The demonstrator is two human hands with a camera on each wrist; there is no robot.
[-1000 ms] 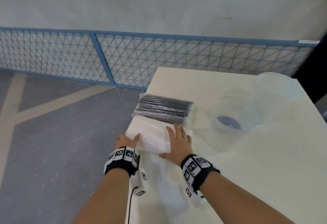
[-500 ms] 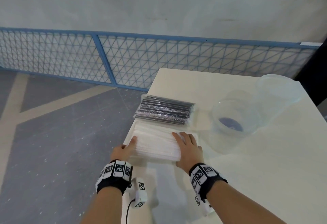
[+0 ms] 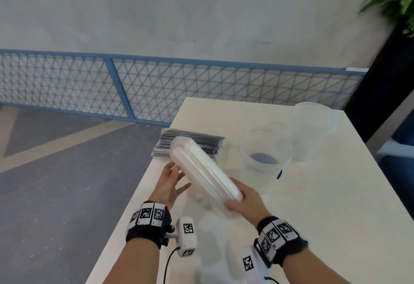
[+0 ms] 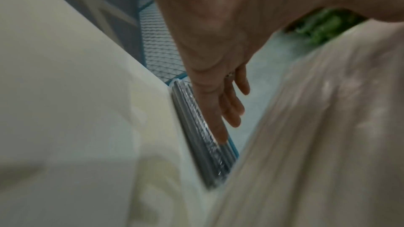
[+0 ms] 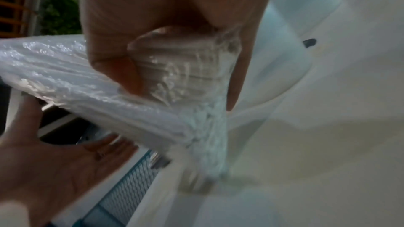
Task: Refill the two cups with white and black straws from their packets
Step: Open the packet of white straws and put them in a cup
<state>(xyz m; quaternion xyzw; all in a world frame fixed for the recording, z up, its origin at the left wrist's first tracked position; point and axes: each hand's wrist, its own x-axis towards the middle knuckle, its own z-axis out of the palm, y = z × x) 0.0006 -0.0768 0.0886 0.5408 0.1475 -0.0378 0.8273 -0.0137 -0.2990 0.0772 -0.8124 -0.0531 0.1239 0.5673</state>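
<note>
My right hand [image 3: 243,198] grips the near end of the packet of white straws [image 3: 202,168] and holds it above the table, tilted up and away to the left. In the right wrist view the thumb [image 5: 122,68] and fingers pinch the packet's [image 5: 87,78] crinkled clear wrap. My left hand [image 3: 171,183] is beside the packet on its left, fingers straight and spread, holding nothing. The packet of black straws [image 3: 177,140] lies flat near the table's left edge, behind the white one. Two clear plastic cups stand to the right, the nearer cup [image 3: 265,156] and the farther cup [image 3: 313,127].
The white table [image 3: 313,227] ends just left of my left hand, with grey floor [image 3: 56,183] below. A blue mesh fence [image 3: 156,91] runs behind the table. A dark column with a green plant [image 3: 394,1] stands at the far right.
The white straw packet lay flat under both hands; my right hand has now lifted it and turned it lengthwise. My left hand has let go and opened beside it.
</note>
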